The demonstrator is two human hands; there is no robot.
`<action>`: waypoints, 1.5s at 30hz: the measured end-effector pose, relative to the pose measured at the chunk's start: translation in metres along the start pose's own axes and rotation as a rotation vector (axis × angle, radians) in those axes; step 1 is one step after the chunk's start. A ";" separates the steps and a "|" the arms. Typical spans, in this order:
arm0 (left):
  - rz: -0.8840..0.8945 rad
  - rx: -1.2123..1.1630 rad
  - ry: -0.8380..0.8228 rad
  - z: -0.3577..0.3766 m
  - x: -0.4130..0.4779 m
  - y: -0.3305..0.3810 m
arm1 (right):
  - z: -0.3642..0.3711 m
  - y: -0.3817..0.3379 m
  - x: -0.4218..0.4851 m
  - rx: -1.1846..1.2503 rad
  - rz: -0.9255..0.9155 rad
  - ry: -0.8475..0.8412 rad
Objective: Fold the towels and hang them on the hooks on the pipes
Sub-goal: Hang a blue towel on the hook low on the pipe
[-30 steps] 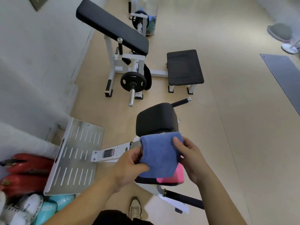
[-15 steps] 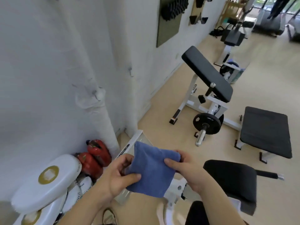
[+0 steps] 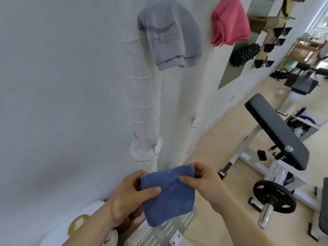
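A folded blue towel [image 3: 168,194] hangs between my hands in front of the wall. My left hand [image 3: 131,196] pinches its upper left edge with thumb on the front. My right hand [image 3: 200,180] grips its upper right corner. Straight above, a white wrapped pipe [image 3: 143,110] runs up the wall with a small wire hook [image 3: 155,151] on its lower part. A grey towel [image 3: 170,34] marked FITNESS hangs high on that pipe. A pink towel [image 3: 230,22] hangs on the second pipe [image 3: 188,96] to the right, which carries a bare hook [image 3: 193,121] lower down.
A black padded bench [image 3: 276,130] on a white frame with a weight plate [image 3: 274,196] stands on the floor at the right. A slotted metal footplate [image 3: 170,231] lies below my hands. White round pads [image 3: 79,224] sit at the wall's foot, lower left.
My view has swung up from the floor and the machine seat to the wall and its pipes. Both hands have carried the folded blue towel off the seat, toward the pipes.
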State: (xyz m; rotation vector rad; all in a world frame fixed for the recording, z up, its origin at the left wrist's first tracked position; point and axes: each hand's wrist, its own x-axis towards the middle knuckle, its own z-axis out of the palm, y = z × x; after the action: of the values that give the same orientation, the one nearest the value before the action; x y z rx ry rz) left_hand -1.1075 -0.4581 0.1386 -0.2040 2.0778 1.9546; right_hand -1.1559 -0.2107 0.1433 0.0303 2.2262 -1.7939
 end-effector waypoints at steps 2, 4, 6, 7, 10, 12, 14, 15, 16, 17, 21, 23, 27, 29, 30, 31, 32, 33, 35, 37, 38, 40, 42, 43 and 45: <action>-0.004 -0.050 0.078 0.002 0.017 0.006 | 0.002 -0.001 0.031 -0.055 -0.028 0.041; -0.013 -0.097 0.172 0.004 0.040 0.007 | 0.004 0.000 0.063 -0.113 -0.052 0.046; -0.035 -0.098 0.300 0.008 0.062 0.002 | 0.006 0.005 0.093 -0.159 -0.052 0.017; -0.057 -0.086 0.370 0.009 0.074 -0.001 | 0.007 0.008 0.108 -0.168 -0.046 -0.006; -0.140 -0.046 0.499 0.014 0.109 -0.017 | 0.009 0.023 0.153 -0.221 -0.014 -0.075; -0.193 0.046 0.567 0.014 0.131 -0.030 | 0.011 0.034 0.179 -0.293 -0.008 -0.095; -0.244 0.133 0.621 0.012 0.150 -0.038 | 0.016 0.040 0.201 -0.351 0.003 -0.106; -0.263 0.140 0.633 0.010 0.157 -0.040 | 0.018 0.042 0.211 -0.370 0.003 -0.113; -0.275 0.143 0.643 0.008 0.164 -0.044 | 0.021 0.044 0.220 -0.387 0.001 -0.122; -0.286 0.148 0.649 0.006 0.171 -0.047 | 0.024 0.046 0.228 -0.401 -0.003 -0.126; -0.342 0.280 0.600 0.002 0.187 -0.064 | 0.034 0.058 0.253 -0.519 0.004 -0.122; -0.379 0.333 0.581 0.003 0.191 -0.071 | 0.040 0.067 0.258 -0.601 0.064 -0.145; -0.382 0.310 0.625 0.005 0.200 -0.076 | 0.053 0.072 0.257 -0.666 0.044 -0.088; -0.396 0.302 0.648 0.005 0.203 -0.077 | 0.052 0.066 0.254 -0.794 -0.031 -0.018; -0.404 0.299 0.664 0.005 0.203 -0.079 | 0.051 0.063 0.253 -0.862 -0.096 -0.011; -0.410 0.299 0.681 0.007 0.203 -0.082 | 0.050 0.062 0.251 -0.908 -0.168 -0.042; -0.411 0.296 0.706 0.007 0.201 -0.082 | 0.050 0.061 0.249 -0.916 -0.253 -0.109; -0.407 0.298 0.740 0.009 0.200 -0.083 | 0.051 0.062 0.246 -0.887 -0.309 -0.196; -0.357 0.313 0.806 0.012 0.198 -0.084 | 0.049 0.065 0.241 -0.825 -0.299 -0.330; -0.247 0.397 0.832 0.017 0.198 -0.082 | 0.045 0.070 0.238 -0.846 -0.289 -0.414; -0.167 0.469 0.822 0.021 0.198 -0.079 | 0.043 0.070 0.239 -0.887 -0.287 -0.451; -0.015 0.653 0.720 0.028 0.201 -0.079 | 0.041 0.070 0.242 -0.970 -0.283 -0.506; 0.017 0.797 0.588 0.035 0.201 -0.083 | 0.044 0.067 0.246 -1.044 -0.280 -0.528; 0.019 0.802 0.576 0.038 0.200 -0.087 | 0.046 0.066 0.248 -1.080 -0.270 -0.541; 0.008 0.746 0.573 0.043 0.195 -0.091 | 0.048 0.068 0.253 -1.095 -0.237 -0.560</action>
State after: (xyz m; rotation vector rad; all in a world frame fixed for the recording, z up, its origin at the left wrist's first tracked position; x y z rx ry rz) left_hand -1.2620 -0.4046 -0.0085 -0.6388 2.9986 1.0570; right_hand -1.3759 -0.2811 0.0117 -0.8481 2.4663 -0.3441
